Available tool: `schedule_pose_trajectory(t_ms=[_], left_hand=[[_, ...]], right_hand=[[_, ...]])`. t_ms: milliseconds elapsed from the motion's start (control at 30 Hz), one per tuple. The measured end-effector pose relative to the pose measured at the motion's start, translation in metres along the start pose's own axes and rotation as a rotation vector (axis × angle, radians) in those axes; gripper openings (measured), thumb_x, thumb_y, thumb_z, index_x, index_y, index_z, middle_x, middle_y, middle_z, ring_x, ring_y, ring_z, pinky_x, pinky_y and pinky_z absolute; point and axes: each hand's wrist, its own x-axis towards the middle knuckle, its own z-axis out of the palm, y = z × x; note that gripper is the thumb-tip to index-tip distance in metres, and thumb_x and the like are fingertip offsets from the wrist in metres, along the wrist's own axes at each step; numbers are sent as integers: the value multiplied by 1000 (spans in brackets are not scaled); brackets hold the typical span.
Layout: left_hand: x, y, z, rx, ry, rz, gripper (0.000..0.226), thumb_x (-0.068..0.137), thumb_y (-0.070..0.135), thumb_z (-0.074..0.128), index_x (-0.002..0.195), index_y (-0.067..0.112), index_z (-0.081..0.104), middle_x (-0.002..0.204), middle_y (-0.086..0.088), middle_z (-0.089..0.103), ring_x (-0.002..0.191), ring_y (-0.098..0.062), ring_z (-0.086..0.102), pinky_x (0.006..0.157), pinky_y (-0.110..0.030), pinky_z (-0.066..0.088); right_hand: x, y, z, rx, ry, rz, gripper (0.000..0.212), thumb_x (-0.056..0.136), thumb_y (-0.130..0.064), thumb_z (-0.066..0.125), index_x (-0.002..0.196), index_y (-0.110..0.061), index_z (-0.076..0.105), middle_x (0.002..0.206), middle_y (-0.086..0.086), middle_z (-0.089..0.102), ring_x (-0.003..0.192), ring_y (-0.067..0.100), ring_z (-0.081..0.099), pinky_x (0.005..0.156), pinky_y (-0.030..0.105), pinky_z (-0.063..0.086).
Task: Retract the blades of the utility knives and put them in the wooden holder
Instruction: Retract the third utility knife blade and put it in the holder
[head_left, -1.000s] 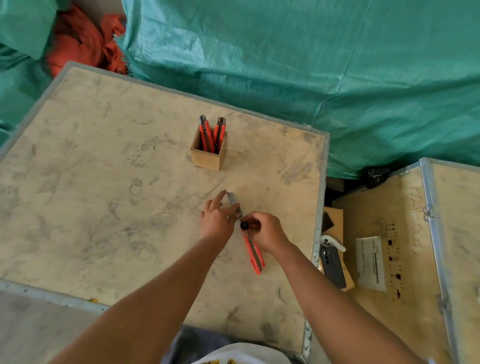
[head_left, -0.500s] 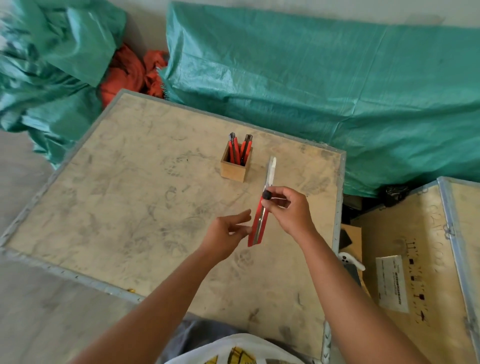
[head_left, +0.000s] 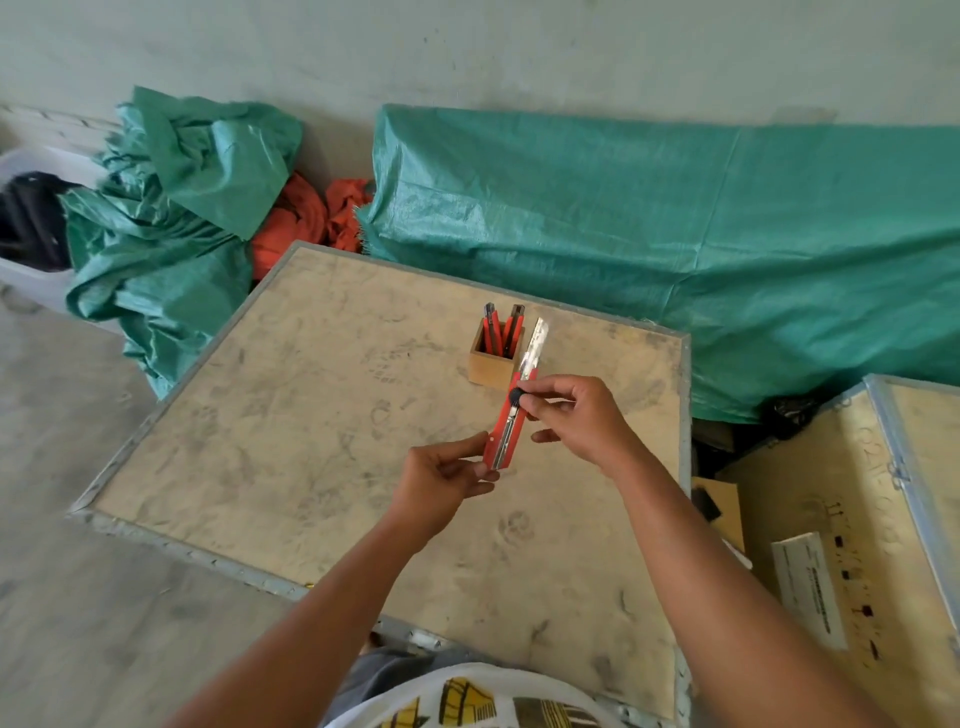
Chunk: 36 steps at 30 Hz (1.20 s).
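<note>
**Knife lifted, blade still out**

Right hand (head_left: 574, 415) pinches the black lock knob of the red utility knife with a long silver blade (head_left: 511, 410); left hand (head_left: 447, 480), loose half a second ago, now grips its butt end. Knife is off the plywood desk (head_left: 311, 415), beside the small wooden holder (head_left: 491, 366). Blade remains extended. Knob action hidden by the fingertips.

Both our arms reach forward from bottom of view, forearms bare, converging over middle. Our left hand (head_left: 441, 480) lower, palm turned right, thumb and fingers pinching bottom end of knife (head_left: 508, 426). Our right hand (head_left: 574, 415) higher and further out, back of hand up, thumb and forefinger closed on its black knob, other 3 fingers curled loosely beneath. Wrists apart, hands not touching.
</note>
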Motion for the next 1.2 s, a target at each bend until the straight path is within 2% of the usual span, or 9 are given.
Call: schedule_pose_trajectory(t_ms=[200,367,500,633,700,867,933,1067,1200], left_hand=[[-6,14,-3,-51,0,31,35,88,-11,62,122,-1,65,104,-17,77,94,-38,73,83,-39,61],[-12,23,-2,-58,-8,54,35,88,-11,63,120,3,68,99,-12,79,91,-31,75,85,-40,61],[-14,32,1,-55,-44,76,35,87,-11,64,117,7,70,98,-11,79,87,-28,76,83,-37,61],[-12,42,-3,-46,-83,93,35,87,-11,64,117,6,70,95,-13,79,86,-27,76,82,-35,61],[-7,48,-6,-32,-96,98,36,87,-12,64,118,4,69,95,-15,79,86,-28,76,82,-35,61],[5,64,-16,-4,-147,130,36,87,-11,64,115,10,72,95,-13,79,86,-29,76,83,-34,61],[8,70,-20,-4,-168,145,37,86,-10,66,112,16,73,94,-12,79,86,-29,76,82,-34,61],[15,76,-25,-18,-185,152,39,85,-10,67,106,22,75,95,-10,79,86,-29,76,82,-34,61],[23,79,-31,-2,-212,160,38,85,-9,67,115,13,72,98,-12,79,89,-30,76,85,-36,60]], right_hand=[[-20,-7,11,-177,-65,-43,20,89,-19,77,109,-22,80,102,-2,80,84,21,74,71,38,66],[-30,-9,14,-280,-84,-92,22,88,-25,78,111,-27,80,107,-9,79,76,9,71,68,19,54],[-36,-15,11,-285,-66,-138,26,90,-24,76,115,-31,78,110,-13,78,71,0,69,71,15,52],[-37,-17,18,-262,79,-159,13,82,-29,84,94,-28,77,96,-12,77,76,12,72,76,28,59],[-36,-21,22,-264,130,-175,15,81,-30,85,90,-29,72,94,-11,75,78,13,72,75,29,60],[-31,-33,24,-239,79,-221,24,89,-22,78,111,-32,76,109,-13,74,84,12,72,84,26,60],[-28,-35,28,-255,132,-234,18,87,-22,79,104,-28,77,105,-13,76,80,11,72,83,27,60],[-22,-40,38,-269,260,-239,16,82,-28,84,90,-26,69,96,-10,74,74,9,68,70,14,53],[-18,-44,37,-235,183,-237,26,87,-27,79,111,-34,73,106,-12,74,81,12,70,76,19,56]])
